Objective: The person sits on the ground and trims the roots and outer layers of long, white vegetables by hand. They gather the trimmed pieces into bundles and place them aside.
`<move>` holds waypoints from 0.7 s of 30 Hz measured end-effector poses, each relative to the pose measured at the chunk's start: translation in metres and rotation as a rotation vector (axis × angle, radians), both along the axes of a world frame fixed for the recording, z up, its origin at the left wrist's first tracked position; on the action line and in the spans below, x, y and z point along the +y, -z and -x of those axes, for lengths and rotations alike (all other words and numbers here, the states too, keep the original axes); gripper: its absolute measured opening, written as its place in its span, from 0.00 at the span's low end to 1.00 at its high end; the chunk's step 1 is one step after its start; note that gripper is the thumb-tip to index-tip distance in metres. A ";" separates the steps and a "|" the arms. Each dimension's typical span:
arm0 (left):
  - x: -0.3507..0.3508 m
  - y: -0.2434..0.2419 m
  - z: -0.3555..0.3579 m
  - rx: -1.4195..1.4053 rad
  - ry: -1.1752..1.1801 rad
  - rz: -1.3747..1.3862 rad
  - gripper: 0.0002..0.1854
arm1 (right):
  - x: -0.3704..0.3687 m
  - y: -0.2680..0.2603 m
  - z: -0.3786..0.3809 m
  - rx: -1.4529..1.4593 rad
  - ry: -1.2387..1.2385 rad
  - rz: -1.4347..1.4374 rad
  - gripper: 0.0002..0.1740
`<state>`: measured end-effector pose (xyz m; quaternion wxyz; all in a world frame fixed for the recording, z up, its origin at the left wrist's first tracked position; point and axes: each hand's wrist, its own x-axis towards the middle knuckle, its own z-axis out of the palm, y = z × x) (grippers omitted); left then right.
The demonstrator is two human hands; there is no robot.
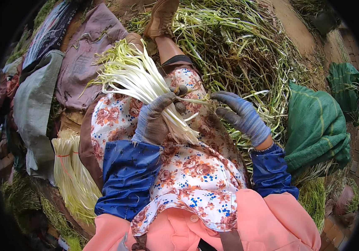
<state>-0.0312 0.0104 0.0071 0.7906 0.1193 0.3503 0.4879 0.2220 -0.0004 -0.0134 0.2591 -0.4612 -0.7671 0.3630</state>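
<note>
My left hand (pixel 154 117), in a grey-palmed, blue knit work glove, grips a bunch of pale stalks (pixel 135 70), which look like blanched chives. Their yellow-green leaf tips fan out toward the upper left, and the white butt ends lie over my floral apron (pixel 195 169). A thin withered strand (pixel 193 100) sticks out sideways from the bunch past my left fingertips. Its far end meets the fingertips of my right hand (pixel 240 113), gloved the same way. Thumb and forefinger there look slightly apart; whether they pinch the strand is unclear.
Beyond my right hand spreads a heap of loose green and dried leaves (pixel 245 53). At left lie tied bundles of pale stalks (pixel 72 169), a mauve sack (pixel 86 59) and a grey woven sack (pixel 38 106). A green cloth-covered pile (pixel 317 128) stands at right. One brown shoe (pixel 160 20) rests ahead.
</note>
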 end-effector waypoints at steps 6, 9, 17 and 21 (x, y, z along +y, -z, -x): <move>0.001 0.005 -0.004 0.063 0.025 0.015 0.19 | 0.011 -0.024 0.046 0.057 0.028 0.121 0.11; -0.005 0.011 -0.014 0.190 0.032 0.167 0.14 | -0.008 -0.017 0.052 0.046 0.237 -0.105 0.09; -0.012 0.013 -0.012 0.090 0.011 0.150 0.14 | -0.012 -0.030 0.065 -0.237 0.137 -0.261 0.17; -0.010 0.014 -0.007 -0.040 0.066 0.175 0.15 | 0.002 -0.061 0.048 -0.069 0.281 -0.385 0.24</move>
